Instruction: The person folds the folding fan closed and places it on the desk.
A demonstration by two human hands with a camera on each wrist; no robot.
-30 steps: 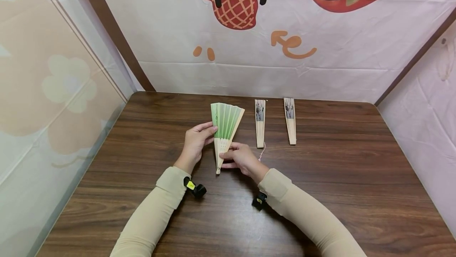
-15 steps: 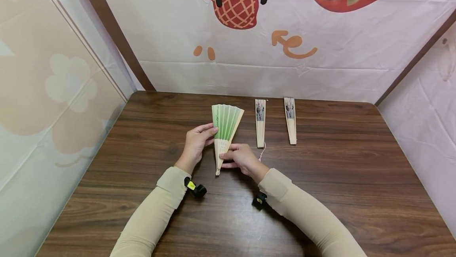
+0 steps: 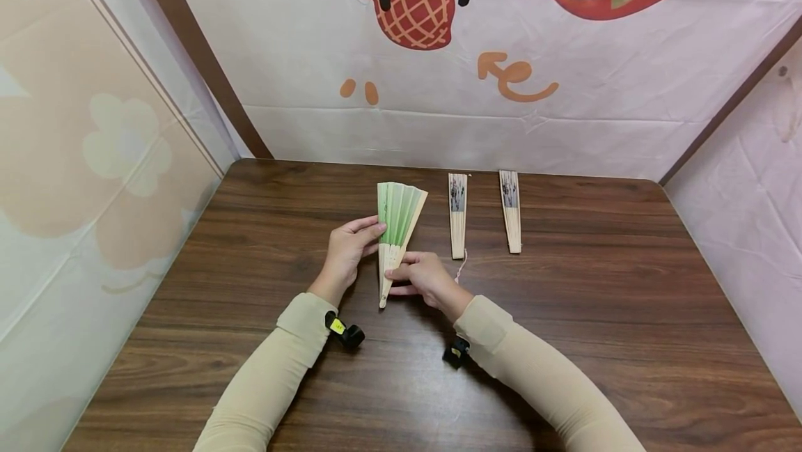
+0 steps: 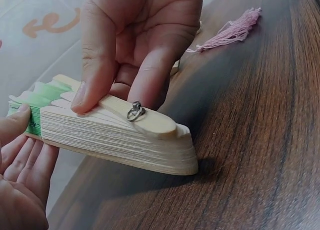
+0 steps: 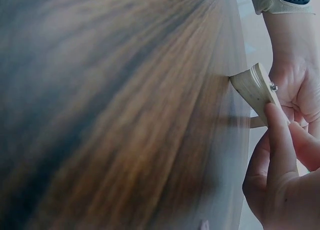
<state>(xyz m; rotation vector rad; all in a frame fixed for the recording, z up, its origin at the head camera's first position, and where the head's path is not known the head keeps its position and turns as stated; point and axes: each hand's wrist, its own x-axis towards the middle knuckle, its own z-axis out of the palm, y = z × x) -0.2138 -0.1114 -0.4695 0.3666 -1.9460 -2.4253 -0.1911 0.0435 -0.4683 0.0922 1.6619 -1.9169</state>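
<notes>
A green folding fan [image 3: 399,219], partly spread, is held between both hands over the table. My left hand [image 3: 349,246] pinches its left edge, thumb on the green leaf and fingers behind. Lower down, my right hand [image 3: 426,276] grips the pale ribs near the pivot, thumb on top of the outer rib. In the left wrist view the ribs are stacked close, with a small metal ring [image 4: 134,112] at the pivot end. The right wrist view shows the fan's narrow end [image 5: 252,88] between the fingers, its green leaf hidden there.
Two closed folding fans, one nearer [image 3: 458,219] and one farther right [image 3: 510,214], lie on the brown wooden table [image 3: 601,299]. A pink tassel [image 4: 230,31] lies beyond the right hand. A printed cloth wall [image 3: 438,138] stands behind the table.
The green fan has narrowed slightly, its left edge drawn rightward by the left hand. The right hand keeps nearly the same place, and the two closed fans have not moved.
</notes>
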